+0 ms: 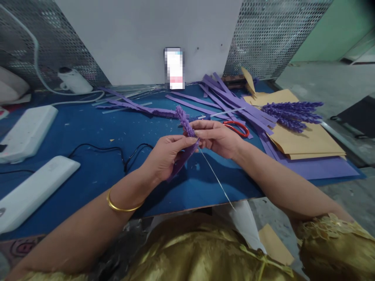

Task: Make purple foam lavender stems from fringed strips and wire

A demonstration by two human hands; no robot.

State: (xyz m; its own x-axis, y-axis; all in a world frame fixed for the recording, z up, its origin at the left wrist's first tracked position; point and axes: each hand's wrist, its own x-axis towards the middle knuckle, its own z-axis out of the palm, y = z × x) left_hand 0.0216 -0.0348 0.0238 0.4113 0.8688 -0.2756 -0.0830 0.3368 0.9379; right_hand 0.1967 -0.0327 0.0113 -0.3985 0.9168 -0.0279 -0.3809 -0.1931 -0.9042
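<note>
Over the middle of the blue table, my left hand (pixel 170 154) and my right hand (pixel 215 136) meet at a purple paper flower spike (pixel 183 117). My right fingers pinch its lower part. A purple paper strip (pixel 183 160) hangs below the spike, and my left thumb and fingers are closed on it near where it joins. From between the hands a thin wire stem (pixel 216 177) slants down toward my lap. Just behind my right hand lie red-handled scissors (pixel 237 128) and a dark blue tool (pixel 205 117), perhaps a glue gun, partly hidden.
Purple strips (pixel 231 97) spread over the back right of the table (pixel 96 183). Finished purple spikes (pixel 293 113) rest on tan paper sheets (pixel 310 144) at the right. A phone (pixel 174 68) leans against the back panel. White power strips (pixel 38 191) and a black cord (pixel 99 147) are at left.
</note>
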